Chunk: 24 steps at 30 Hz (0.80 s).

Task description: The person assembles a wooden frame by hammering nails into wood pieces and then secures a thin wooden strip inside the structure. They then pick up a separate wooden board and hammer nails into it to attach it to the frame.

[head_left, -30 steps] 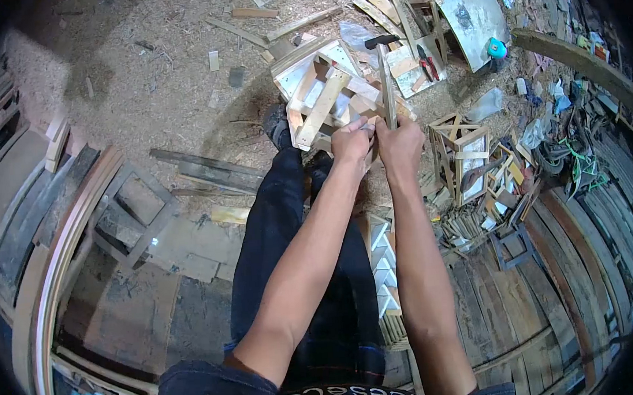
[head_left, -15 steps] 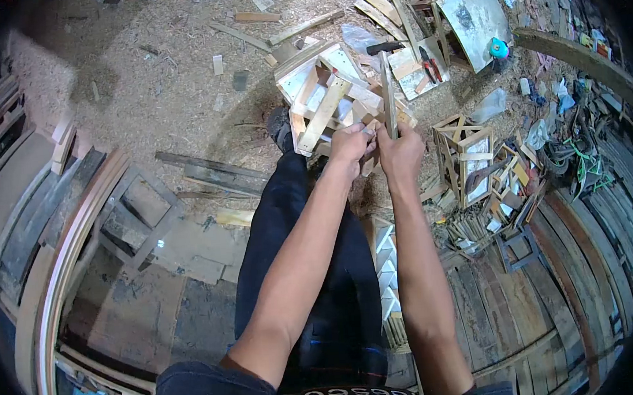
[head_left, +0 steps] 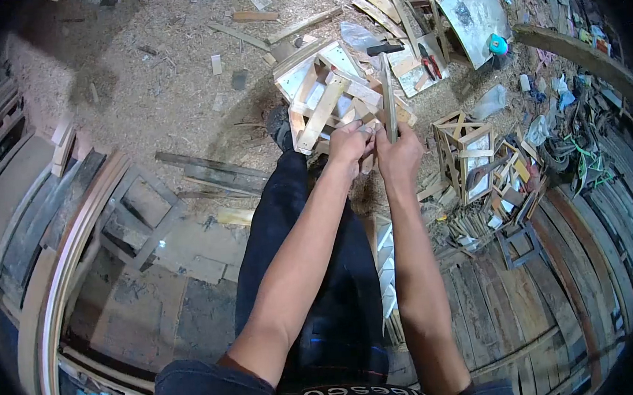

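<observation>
My right hand (head_left: 400,151) is closed around the handle of a hammer (head_left: 387,82), which points away from me with its black head at the far end. The thumb and fingertips of this hand meet those of my left hand (head_left: 349,142). My left fingers are pinched together; what lies between them is too small and hidden to make out. Just beyond both hands stands a wooden frame (head_left: 323,115) of pale slats with white panels. Its near right part is covered by my hands and the hammer.
Pliers with red handles (head_left: 432,67) lie on a white board at the upper right. A teal tape measure (head_left: 497,45) sits near a white-topped wooden piece (head_left: 471,18). Another small wooden frame (head_left: 468,159) and wood scraps (head_left: 510,191) are to the right. Dark planks (head_left: 212,168) lie left.
Both hands stay together in nearly the same place, with the hammer still in the right. The view has shifted very slightly.
</observation>
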{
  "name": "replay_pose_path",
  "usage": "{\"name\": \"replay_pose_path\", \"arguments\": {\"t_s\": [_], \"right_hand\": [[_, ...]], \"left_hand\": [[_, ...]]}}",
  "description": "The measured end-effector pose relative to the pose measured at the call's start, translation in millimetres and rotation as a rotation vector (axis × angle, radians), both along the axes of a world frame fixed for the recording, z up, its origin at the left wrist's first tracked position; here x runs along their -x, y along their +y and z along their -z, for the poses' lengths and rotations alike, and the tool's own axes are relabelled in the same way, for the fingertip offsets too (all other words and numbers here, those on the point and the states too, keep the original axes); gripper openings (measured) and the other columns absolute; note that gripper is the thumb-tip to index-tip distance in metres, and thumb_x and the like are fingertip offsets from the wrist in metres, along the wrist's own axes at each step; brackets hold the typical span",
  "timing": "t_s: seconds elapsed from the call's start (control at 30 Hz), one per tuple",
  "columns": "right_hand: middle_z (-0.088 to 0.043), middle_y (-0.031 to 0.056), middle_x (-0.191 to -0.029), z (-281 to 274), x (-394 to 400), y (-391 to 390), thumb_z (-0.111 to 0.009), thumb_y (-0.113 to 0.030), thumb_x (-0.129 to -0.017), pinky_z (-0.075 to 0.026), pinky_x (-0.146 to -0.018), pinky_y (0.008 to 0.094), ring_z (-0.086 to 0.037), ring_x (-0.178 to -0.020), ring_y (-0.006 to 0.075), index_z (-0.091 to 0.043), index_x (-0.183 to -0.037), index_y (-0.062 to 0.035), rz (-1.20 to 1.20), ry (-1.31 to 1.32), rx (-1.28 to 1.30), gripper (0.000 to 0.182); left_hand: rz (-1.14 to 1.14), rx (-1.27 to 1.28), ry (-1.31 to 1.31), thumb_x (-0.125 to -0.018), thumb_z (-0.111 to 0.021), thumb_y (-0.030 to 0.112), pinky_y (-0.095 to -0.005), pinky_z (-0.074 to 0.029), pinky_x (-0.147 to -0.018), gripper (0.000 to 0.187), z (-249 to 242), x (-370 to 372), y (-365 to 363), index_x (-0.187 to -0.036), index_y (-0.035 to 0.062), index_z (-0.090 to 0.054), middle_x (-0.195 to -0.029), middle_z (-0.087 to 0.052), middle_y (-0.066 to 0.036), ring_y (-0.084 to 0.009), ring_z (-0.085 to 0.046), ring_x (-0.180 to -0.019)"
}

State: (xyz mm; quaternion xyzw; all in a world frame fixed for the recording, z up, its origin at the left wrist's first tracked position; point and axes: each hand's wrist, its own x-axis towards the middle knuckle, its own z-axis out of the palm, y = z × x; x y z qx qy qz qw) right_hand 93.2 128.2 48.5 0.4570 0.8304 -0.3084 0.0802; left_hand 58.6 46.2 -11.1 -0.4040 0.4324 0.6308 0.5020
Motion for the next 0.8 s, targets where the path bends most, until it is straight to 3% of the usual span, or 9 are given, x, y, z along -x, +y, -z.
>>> {"name": "replay_pose_path", "arguments": {"t_s": [0.17, 0.2, 0.27, 0.3, 0.37, 0.47, 0.67, 0.7, 0.8], "right_hand": [[-0.059, 0.0231, -0.084, 24.6, -28.7, 2.3, -0.075, -0.017, -0.080, -0.048, -0.073, 0.0480, -0.059, -0.081, 0.0427, -0.059, -0.092, 0.0064, -0.060, 0.207, -0.249, 0.030], [-0.059, 0.0231, -0.084, 21.6, -32.2, 1.8, -0.075, -0.017, -0.080, -0.048, -0.073, 0.0480, -0.059, -0.081, 0.0427, -0.059, -0.092, 0.0064, -0.055, 0.206, -0.253, 0.030], [-0.063, 0.0178, -0.083, 15.1, -40.7, -0.3, -0.076, -0.026, -0.084, -0.049, -0.074, 0.0416, -0.063, -0.079, 0.0327, -0.063, -0.090, 0.0026, 0.058, 0.102, -0.208, 0.032], [-0.063, 0.0178, -0.083, 13.1, -44.1, -0.2, -0.076, -0.026, -0.084, -0.049, -0.074, 0.0416, -0.063, -0.079, 0.0327, -0.063, -0.090, 0.0026, 0.062, 0.100, -0.209, 0.032], [-0.065, 0.0128, -0.087, 10.2, -50.3, 1.0, -0.068, -0.028, -0.093, -0.049, -0.073, 0.0346, -0.062, -0.079, 0.0198, -0.064, -0.093, 0.0022, 0.328, 0.212, 0.164, 0.030], [-0.067, 0.0101, -0.085, 17.6, -46.8, -1.0, -0.062, -0.031, -0.098, -0.049, -0.069, 0.0325, -0.061, -0.078, 0.0143, -0.062, -0.097, 0.0029, 0.389, 0.357, 0.258, 0.034], [-0.066, 0.0069, -0.090, 57.8, -43.1, 5.4, -0.058, -0.038, -0.100, -0.050, -0.066, 0.0292, -0.061, -0.077, 0.0126, -0.061, -0.105, 0.0016, 0.513, 0.435, 0.445, 0.040], [-0.066, 0.0069, -0.090, 55.9, -41.5, 6.5, -0.058, -0.038, -0.100, -0.050, -0.066, 0.0292, -0.061, -0.077, 0.0126, -0.061, -0.105, 0.0016, 0.512, 0.434, 0.447, 0.040], [-0.066, 0.0058, -0.091, 46.7, -35.8, 10.9, -0.056, -0.038, -0.100, -0.048, -0.063, 0.0260, -0.060, -0.074, 0.0106, -0.059, -0.112, -0.0002, 0.710, 0.421, 0.712, 0.040]], "left_hand": [[-0.027, 0.044, -0.016, -0.095, -0.058, 0.004, -0.0238, -0.055, -0.062, 0.038, -7.9, 9.1, 3.5, -0.131, -0.0046, -0.052, -0.095, -0.066, -0.008, -0.0130, -0.065, -0.075], [0.070, 0.061, 0.064, -0.095, -0.059, 0.005, -0.0243, -0.056, -0.062, 0.039, -6.9, 10.8, 2.3, -0.132, -0.0054, -0.052, -0.095, -0.067, -0.008, -0.0132, -0.065, -0.075], [0.168, 0.077, 0.146, -0.095, -0.059, 0.006, -0.0249, -0.056, -0.063, 0.040, -3.6, 15.7, -1.1, -0.133, -0.0062, -0.052, -0.094, -0.068, -0.009, -0.0134, -0.065, -0.074], [0.266, 0.058, 0.241, -0.095, -0.060, 0.008, -0.0254, -0.056, -0.062, 0.038, -3.8, 18.4, -4.5, -0.130, -0.0051, -0.056, -0.091, -0.068, -0.009, -0.0135, -0.066, -0.073], [0.442, 0.118, 0.462, -0.095, -0.062, 0.013, -0.0253, -0.056, -0.060, 0.026, -7.7, 17.7, -7.4, -0.117, 0.0019, -0.069, -0.084, -0.071, -0.009, -0.0127, -0.066, -0.066], [0.575, 0.226, 0.644, -0.093, -0.065, 0.015, -0.0261, -0.055, -0.060, 0.022, -22.0, 22.3, -7.2, -0.112, 0.0061, -0.073, -0.085, -0.073, -0.011, -0.0114, -0.066, -0.064], [0.726, 0.333, 0.947, -0.087, -0.069, 0.015, -0.0335, -0.054, -0.070, 0.023, -19.6, 10.0, -7.7, -0.107, 0.0041, -0.073, -0.091, -0.072, -0.018, -0.0247, -0.071, -0.074], [0.648, 0.321, 0.922, -0.086, -0.070, 0.015, -0.0338, -0.054, -0.074, 0.024, -20.3, 9.5, -5.9, -0.107, 0.0044, -0.073, -0.091, -0.072, -0.020, -0.0288, -0.072, -0.081], [0.681, 0.326, 0.826, -0.085, -0.070, 0.016, -0.0338, -0.054, -0.073, 0.024, -21.6, 11.0, -4.4, -0.107, 0.0044, -0.073, -0.091, -0.071, -0.021, -0.0280, -0.072, -0.081]]}}
